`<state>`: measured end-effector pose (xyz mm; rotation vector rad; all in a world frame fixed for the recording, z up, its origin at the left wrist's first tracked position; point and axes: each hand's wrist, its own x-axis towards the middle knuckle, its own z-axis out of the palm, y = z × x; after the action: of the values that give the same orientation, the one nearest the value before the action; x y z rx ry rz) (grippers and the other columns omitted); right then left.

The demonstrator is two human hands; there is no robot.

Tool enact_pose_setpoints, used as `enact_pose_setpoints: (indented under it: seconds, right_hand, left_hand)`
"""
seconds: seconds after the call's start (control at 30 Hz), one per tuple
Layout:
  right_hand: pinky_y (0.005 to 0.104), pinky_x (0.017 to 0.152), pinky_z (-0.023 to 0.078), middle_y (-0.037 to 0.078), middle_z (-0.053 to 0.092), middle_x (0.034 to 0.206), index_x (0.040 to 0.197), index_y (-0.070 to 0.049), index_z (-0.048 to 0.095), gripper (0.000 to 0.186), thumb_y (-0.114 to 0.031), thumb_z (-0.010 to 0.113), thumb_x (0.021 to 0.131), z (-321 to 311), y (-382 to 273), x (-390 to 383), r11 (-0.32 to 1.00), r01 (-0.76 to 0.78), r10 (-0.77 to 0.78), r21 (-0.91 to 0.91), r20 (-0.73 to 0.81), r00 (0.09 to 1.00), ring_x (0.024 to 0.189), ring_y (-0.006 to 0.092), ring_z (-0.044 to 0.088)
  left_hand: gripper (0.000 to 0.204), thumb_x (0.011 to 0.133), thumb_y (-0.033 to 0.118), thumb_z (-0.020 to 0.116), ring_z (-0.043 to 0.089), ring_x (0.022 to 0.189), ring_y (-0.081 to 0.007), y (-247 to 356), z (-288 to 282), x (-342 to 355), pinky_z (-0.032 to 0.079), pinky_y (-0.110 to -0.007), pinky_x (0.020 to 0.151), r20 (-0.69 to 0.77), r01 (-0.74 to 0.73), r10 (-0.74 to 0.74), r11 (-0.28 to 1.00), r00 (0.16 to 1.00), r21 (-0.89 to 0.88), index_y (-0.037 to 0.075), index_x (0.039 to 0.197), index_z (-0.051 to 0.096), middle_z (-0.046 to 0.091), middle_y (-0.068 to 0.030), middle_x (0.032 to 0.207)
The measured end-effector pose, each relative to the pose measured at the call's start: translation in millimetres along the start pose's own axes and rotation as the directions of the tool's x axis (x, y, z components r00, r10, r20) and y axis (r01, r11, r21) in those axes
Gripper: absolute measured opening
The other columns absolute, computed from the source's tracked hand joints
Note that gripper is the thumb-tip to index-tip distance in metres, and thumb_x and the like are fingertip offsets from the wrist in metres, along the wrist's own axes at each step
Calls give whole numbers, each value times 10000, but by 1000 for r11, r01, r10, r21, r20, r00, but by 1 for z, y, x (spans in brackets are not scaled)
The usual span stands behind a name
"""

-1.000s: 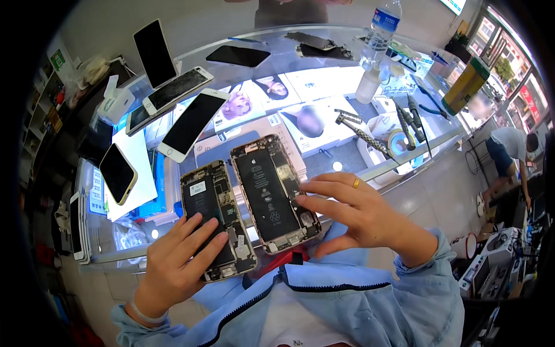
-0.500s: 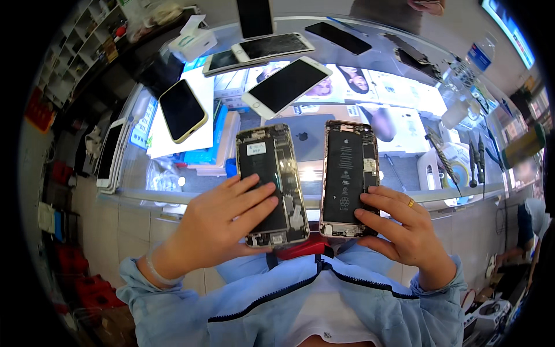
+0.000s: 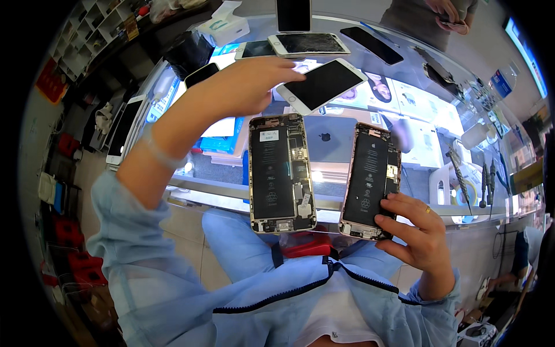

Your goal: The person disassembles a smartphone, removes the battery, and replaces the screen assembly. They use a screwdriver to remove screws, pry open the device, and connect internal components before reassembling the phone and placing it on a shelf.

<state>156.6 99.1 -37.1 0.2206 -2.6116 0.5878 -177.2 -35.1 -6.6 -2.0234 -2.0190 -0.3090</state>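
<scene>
My left hand (image 3: 260, 81) reaches across the glass counter (image 3: 330, 207) with index finger outstretched, just left of a white phone (image 3: 324, 85); nothing shows in it, though its lower fingers are partly hidden. An opened phone (image 3: 269, 172) with exposed battery and board lies at the counter's front edge, untouched. To its right, a second opened phone (image 3: 367, 170) with a pinkish frame has my right hand (image 3: 413, 234) on its lower right corner, fingertips on top and thumb at the edge. Beyond my left hand are a cracked white phone (image 3: 306, 43) and a white box (image 3: 224, 26).
Tools (image 3: 461, 179), a water bottle (image 3: 502, 81) and a black phone (image 3: 371, 45) occupy the counter's right and back. More phones (image 3: 121, 130) sit at left. A person's hands (image 3: 451, 20) hold something across the counter; another person (image 3: 526, 248) is bent at far right.
My left hand has left the left opened phone and moved up and forward toward the white phone. My right hand stays on the right one. The view has swung round.
</scene>
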Motion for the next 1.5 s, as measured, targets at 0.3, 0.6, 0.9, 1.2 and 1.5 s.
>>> enact_pose_setpoints:
  seconds: [0.3,0.6,0.9,1.2,1.5]
  right_hand:
    - [377,809,503,137,604,1054,960,-46,667,429,-216,790,585,0,0,-4,1000,-18,18,3,16,1000,995,323,591]
    - [379,822,497,140,605,1079,1039,-35,637,494,-226,786,608,-6,-4,-1,999,-43,42,26,30,999,989,318,595]
    - [334,804,502,149,615,1092,1189,-8,537,532,-137,742,715,-50,21,36,993,-110,117,41,-281,953,951,256,623]
    - [323,851,484,154,572,1134,1324,-2,368,540,-70,610,847,-42,26,86,932,-66,146,357,-202,968,1030,211,575]
    - [190,682,471,37,636,906,1100,27,548,258,-49,589,858,-43,27,92,818,-88,203,569,-141,969,780,56,580]
  left_hand:
    - [449,760,22,602,589,1012,-273,0,14,28,490,-373,840,263,-89,49,986,963,143,110,1198,558,590,-80,1174]
    - [194,789,32,630,652,743,-220,8,-20,39,514,-275,655,-293,-229,236,972,927,59,56,979,660,672,-91,882]
    - [193,846,55,608,641,727,-100,70,-69,58,516,-199,658,-479,-264,150,947,865,-180,-1,1029,633,670,-74,809]
    - [216,859,129,622,629,740,-78,74,-69,43,522,-197,652,-495,-246,8,875,869,-417,-4,1029,628,662,-54,836]
    - [165,853,57,610,576,637,-59,79,-66,47,472,-170,578,-319,-204,-205,441,925,-874,-82,944,615,641,-68,766]
